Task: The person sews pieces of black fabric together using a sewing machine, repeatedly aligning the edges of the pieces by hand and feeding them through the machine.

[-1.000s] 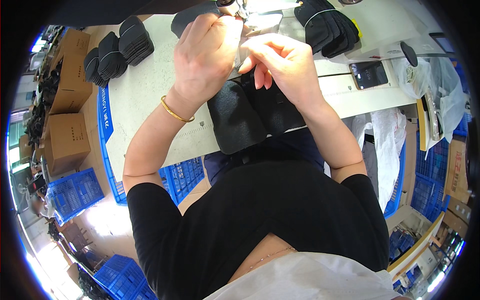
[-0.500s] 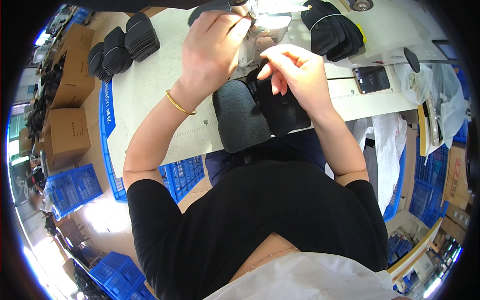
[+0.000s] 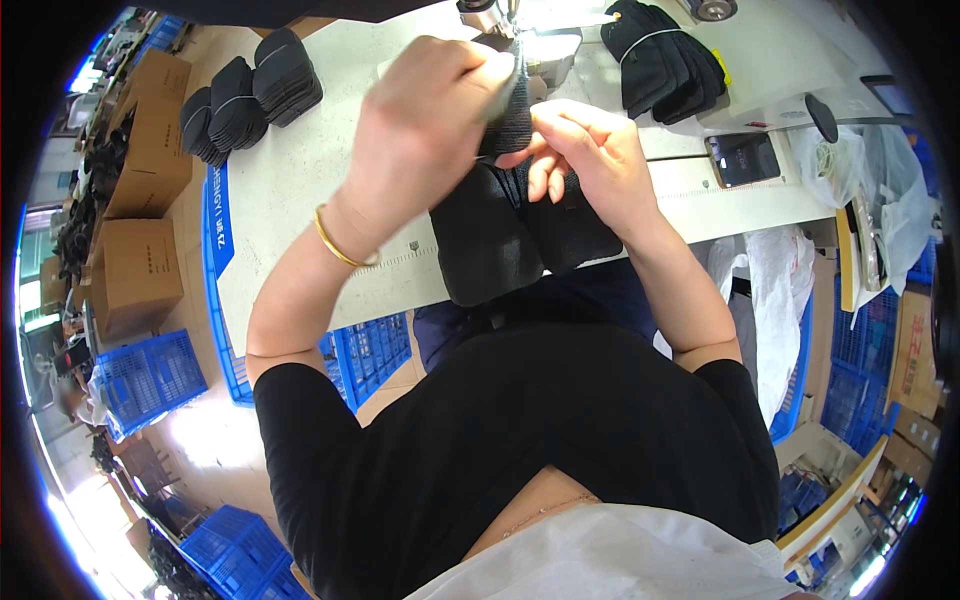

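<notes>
Currently both hands are working a black fabric piece [image 3: 505, 235] at the middle of the white table [image 3: 290, 180], its near end hanging over the table's near edge. Left hand [image 3: 425, 120] is curling mostly closed, fingers pinching the far end of the fabric and lifting it; a gold bangle [image 3: 335, 240] is sitting on that wrist. Right hand [image 3: 580, 160] is half closed just beside it, fingertips [image 3: 540, 180] bending down and pressing on the same fabric. Sewing machine [image 3: 520, 25] is standing just beyond the hands at the far edge. Bundles of black pieces [image 3: 250, 95] are lying far left on the table, another banded bundle [image 3: 660, 60] far right. Cardboard boxes [image 3: 135, 200] and blue crates [image 3: 145, 375] are sitting on the floor at left.
</notes>
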{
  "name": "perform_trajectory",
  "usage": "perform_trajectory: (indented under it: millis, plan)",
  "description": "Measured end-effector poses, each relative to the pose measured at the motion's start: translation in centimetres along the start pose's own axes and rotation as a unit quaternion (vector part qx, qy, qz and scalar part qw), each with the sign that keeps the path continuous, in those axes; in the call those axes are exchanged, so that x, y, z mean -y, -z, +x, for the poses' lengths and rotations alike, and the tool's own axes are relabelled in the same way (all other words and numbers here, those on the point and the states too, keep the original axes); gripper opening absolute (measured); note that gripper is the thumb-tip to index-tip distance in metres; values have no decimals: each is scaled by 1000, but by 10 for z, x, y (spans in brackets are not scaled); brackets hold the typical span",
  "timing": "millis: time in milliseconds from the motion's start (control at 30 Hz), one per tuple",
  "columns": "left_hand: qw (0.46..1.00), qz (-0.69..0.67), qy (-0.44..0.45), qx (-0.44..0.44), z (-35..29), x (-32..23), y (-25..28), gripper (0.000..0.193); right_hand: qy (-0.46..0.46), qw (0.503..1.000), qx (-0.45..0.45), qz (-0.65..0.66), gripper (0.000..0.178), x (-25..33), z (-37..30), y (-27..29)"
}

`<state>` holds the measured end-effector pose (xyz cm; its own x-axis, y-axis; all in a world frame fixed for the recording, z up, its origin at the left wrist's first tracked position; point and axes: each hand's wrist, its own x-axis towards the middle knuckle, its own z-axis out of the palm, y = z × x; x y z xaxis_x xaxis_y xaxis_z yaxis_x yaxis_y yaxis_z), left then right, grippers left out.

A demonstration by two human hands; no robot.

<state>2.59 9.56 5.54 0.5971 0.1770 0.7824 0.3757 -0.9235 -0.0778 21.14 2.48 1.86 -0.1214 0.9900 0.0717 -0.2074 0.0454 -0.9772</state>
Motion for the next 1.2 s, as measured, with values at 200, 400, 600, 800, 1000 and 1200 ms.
perform_trajectory:
  millis: [200, 400, 600, 800, 1000, 1200]
  plan:
    - [999, 31, 12, -16, -6, -27, -8, 40, 14, 997, 2, -72, 17, 2, -6, -9]
    - [996, 2, -46, -70, -21, -29, -6, 37, 44, 994, -32, -97, 18, 6, -22, -12]
    - [992, 34, -107, -57, -21, -26, -5, 38, 75, 990, -10, -123, 21, 7, -18, -13]
    - [992, 67, -89, -51, -28, -30, -8, 34, 79, 987, -15, -136, 26, 7, -13, -14]
    - [984, 141, -66, -86, -36, -14, -17, 31, 104, 985, -34, -130, 28, 9, -4, -18]
    - [985, 115, -81, -97, -28, -1, -23, 36, 101, 990, -51, -81, 26, 9, 13, -17]
